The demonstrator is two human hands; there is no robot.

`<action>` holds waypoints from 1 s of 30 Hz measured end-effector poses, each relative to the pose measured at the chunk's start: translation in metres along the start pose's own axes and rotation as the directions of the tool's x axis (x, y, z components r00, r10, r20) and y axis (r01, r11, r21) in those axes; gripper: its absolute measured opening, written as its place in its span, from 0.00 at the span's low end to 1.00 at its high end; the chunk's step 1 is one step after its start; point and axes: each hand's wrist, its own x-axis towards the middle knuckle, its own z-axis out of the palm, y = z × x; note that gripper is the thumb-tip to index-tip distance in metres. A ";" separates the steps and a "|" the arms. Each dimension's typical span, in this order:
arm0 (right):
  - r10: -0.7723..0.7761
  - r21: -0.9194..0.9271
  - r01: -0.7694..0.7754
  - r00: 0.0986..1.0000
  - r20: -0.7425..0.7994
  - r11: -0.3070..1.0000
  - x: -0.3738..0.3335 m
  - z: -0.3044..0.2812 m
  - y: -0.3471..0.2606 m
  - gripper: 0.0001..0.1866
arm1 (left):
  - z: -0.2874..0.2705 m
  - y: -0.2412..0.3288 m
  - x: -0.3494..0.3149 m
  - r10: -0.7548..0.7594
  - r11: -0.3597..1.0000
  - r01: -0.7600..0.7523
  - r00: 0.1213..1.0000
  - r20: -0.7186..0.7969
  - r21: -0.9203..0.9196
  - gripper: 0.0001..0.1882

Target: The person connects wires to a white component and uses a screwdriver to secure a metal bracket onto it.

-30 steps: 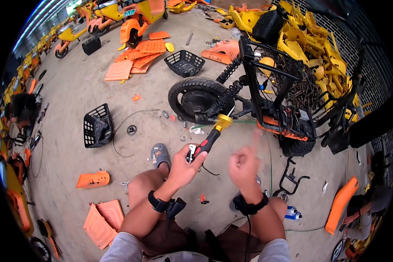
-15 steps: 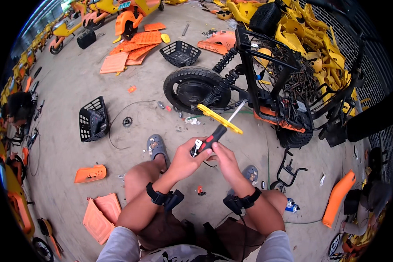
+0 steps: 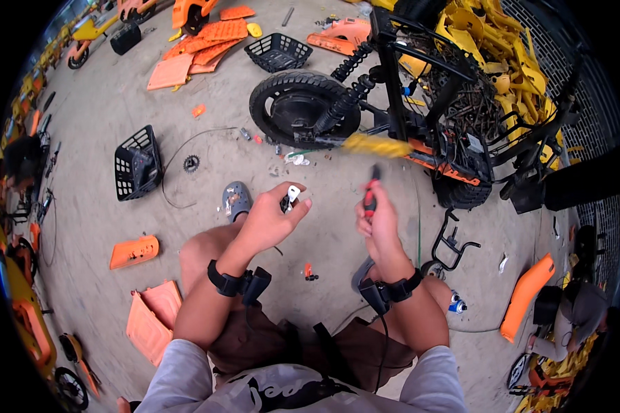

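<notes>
My left hand [image 3: 269, 217] is curled around a key [image 3: 293, 195] with a pale head. A small dark part beside the key is mostly hidden by the fingers. To its right, apart from it, my right hand [image 3: 381, 224] grips a screwdriver [image 3: 370, 201] by its red and black handle, pointing away from me. Beyond the handle, a flat yellow piece [image 3: 377, 146] is smeared by motion; whether it touches the screwdriver I cannot tell. Farther off stands a stripped scooter frame [image 3: 396, 103] with its rear wheel [image 3: 303, 110] toward the left.
Black baskets [image 3: 138, 165] and orange panels [image 3: 155, 320] lie on the floor at left. A black bent-tube bracket [image 3: 451, 244], spray cans [image 3: 457, 303] and an orange strip [image 3: 527, 297] are at right. Yellow panels [image 3: 523, 76] are heaped behind the frame. A person [image 3: 582, 320] crouches far right.
My hands have come apart, the left keeping the key and the right swinging rightward with the screwdriver. The yellow piece has moved farther away and blurred. The whole view has shifted slightly.
</notes>
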 end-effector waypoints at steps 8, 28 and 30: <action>-0.144 -0.151 0.134 0.988 -0.054 0.979 0.004 0.003 -0.003 0.18 | -0.004 0.009 -0.001 -0.082 0.995 0.084 0.996 0.045 -0.050 0.17; -0.478 -0.110 0.475 0.878 -0.002 0.873 0.012 -0.010 -0.015 0.14 | -0.007 -0.009 0.014 -0.181 0.787 0.112 0.982 -0.054 -0.606 0.15; -0.459 -0.132 0.472 0.881 0.118 0.872 0.005 -0.009 -0.010 0.17 | -0.010 -0.010 0.016 -0.218 0.703 0.117 0.974 -0.056 -0.701 0.15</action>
